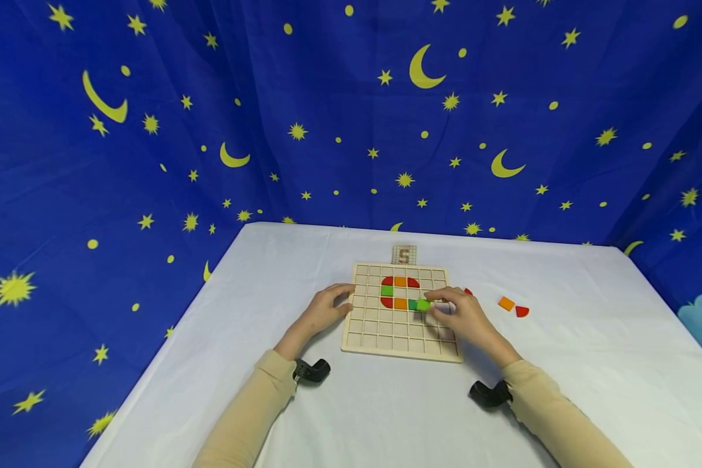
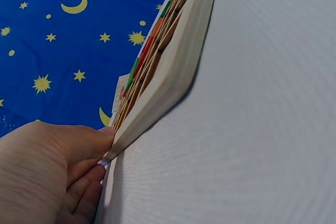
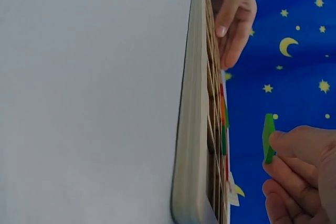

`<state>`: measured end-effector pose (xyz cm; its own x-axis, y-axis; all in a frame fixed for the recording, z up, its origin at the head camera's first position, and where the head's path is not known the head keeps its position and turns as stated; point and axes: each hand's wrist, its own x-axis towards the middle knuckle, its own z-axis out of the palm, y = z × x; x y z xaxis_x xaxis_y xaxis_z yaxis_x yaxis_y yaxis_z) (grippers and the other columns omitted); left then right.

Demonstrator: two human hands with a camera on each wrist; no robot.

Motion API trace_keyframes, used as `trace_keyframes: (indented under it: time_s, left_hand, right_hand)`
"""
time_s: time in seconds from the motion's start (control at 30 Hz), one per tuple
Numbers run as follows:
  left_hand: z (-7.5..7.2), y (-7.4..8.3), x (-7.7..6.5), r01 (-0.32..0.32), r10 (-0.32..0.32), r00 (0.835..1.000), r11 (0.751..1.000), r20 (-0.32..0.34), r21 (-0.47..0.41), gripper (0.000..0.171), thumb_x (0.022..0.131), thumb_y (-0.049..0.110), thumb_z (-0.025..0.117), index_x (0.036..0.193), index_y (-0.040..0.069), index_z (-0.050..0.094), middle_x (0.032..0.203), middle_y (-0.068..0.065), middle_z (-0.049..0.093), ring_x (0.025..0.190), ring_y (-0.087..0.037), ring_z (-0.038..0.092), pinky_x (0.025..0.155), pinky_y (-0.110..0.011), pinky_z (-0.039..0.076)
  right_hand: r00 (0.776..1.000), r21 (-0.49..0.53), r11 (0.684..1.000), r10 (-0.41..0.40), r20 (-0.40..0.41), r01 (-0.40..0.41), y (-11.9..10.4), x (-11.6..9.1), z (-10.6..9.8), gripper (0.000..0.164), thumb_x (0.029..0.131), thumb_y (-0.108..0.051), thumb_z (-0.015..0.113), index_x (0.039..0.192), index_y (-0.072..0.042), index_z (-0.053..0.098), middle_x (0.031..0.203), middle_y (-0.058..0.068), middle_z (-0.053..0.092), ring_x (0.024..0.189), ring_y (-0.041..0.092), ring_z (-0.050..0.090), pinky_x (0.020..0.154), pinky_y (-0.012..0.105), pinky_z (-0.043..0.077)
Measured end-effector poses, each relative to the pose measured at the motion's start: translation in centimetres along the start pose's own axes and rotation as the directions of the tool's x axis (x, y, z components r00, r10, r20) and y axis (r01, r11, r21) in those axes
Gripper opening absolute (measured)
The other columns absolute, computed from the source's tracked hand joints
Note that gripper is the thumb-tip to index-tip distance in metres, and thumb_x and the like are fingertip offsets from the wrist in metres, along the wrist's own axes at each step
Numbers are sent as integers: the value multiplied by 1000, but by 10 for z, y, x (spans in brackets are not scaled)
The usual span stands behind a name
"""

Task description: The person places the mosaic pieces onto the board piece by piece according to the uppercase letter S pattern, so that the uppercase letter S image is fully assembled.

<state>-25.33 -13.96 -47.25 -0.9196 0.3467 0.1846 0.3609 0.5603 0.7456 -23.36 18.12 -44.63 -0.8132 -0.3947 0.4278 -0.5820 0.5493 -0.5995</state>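
A wooden grid board (image 1: 370,326) lies on the table, holding red, orange and green tiles set in its cells. At its left edge, my left hand (image 1: 327,307) grips the rim, thumb on top and fingers curled at the side, as the left wrist view shows. My right hand (image 1: 468,318) pinches a light green square tile (image 3: 268,137) between thumb and fingertips. In the head view this tile is over the board, beside a darker green tile (image 1: 412,304) in the lower row. The right wrist view shows it raised above the board's surface.
A small pattern card (image 1: 404,255) with an S-like figure lies at the board's far edge. To the right are a loose orange square (image 1: 506,303) and a red rounded piece (image 1: 522,312). Another red piece (image 1: 468,292) is partly hidden by the right hand. A starry blue curtain (image 1: 339,97) hangs behind.
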Motion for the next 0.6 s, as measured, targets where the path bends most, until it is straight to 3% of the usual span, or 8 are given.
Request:
trace_keyframes:
  time_s: [0.23, 0.4, 0.6]
  left_hand:
    - [0, 1, 0, 6, -6, 1000, 1000, 0, 2, 46, 88, 12, 67, 131, 2, 54, 132, -11, 53, 123, -25, 48, 105, -35, 37]
    - [0, 0, 0, 17, -17, 1000, 1000, 1, 11, 45, 89, 10, 66, 131, 2, 54, 133, -11, 53, 123, -25, 48, 105, -35, 37]
    - [0, 1, -1, 13, -13, 1000, 1000, 4, -2, 45, 89, 10, 66, 132, 2, 54, 133, -11, 53, 122, -25, 49, 104, -35, 38]
  right_hand:
    - [998, 39, 998, 39, 44, -41, 0, -3, 8, 27, 81, -5, 73, 108, -3, 69, 108, 7, 66, 100, 27, 61, 83, 44, 53]
    - [998, 64, 998, 11, 63, -15, 3, -6, 15, 28, 80, -3, 74, 107, -3, 69, 106, 7, 66, 93, 23, 64, 77, 34, 56]
    - [998, 26, 1000, 10, 68, -12, 8, -8, 19, 28, 80, -7, 75, 108, -7, 70, 105, 1, 66, 95, 16, 62, 78, 30, 55]
